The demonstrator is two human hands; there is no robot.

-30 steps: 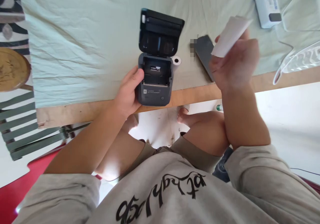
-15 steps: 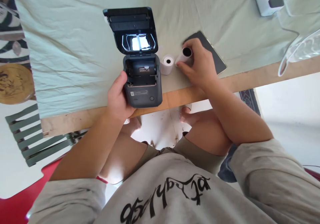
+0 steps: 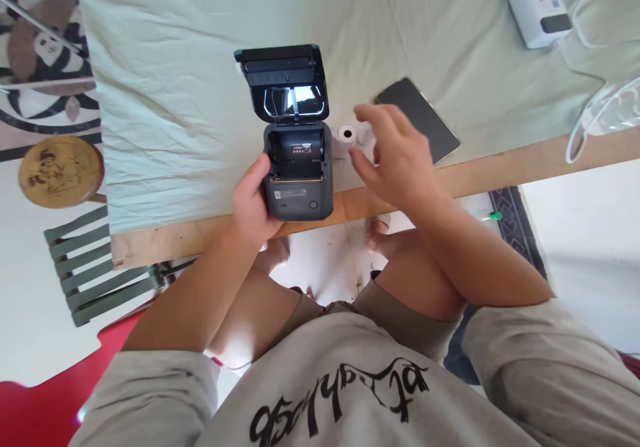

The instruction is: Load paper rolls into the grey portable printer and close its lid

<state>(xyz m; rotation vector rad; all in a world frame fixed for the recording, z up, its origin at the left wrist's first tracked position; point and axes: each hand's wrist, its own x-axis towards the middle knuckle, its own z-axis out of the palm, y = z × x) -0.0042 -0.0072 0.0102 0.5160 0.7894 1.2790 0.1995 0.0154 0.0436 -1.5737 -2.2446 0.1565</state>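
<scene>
My left hand (image 3: 254, 200) grips the left side of a small dark label printer (image 3: 301, 200), its thumb on the edge. The printer's lid (image 3: 287, 84) stands raised, and no roll shows in the compartment. Just right of the printer is a white paper roll (image 3: 345, 142) with a dark core. My right hand (image 3: 397, 154) hovers beside it, thumb and fingers apart, with nothing in its grasp. Behind those fingers a second white roll (image 3: 367, 134) is partly hidden. A dark flat phone or tablet (image 3: 420, 117) lies just beyond my right hand.
A pale green cloth (image 3: 175, 100) covers the table, whose wooden edge (image 3: 480, 159) faces me. At the far right are a white box-shaped device (image 3: 537, 7) with a cable and a clear plastic item (image 3: 615, 110). A round wooden stool (image 3: 63, 170) stands off to the left.
My right hand has let go of the second paper roll and opened its fingers. My left hand still holds the open printer. The camera view has shifted slightly.
</scene>
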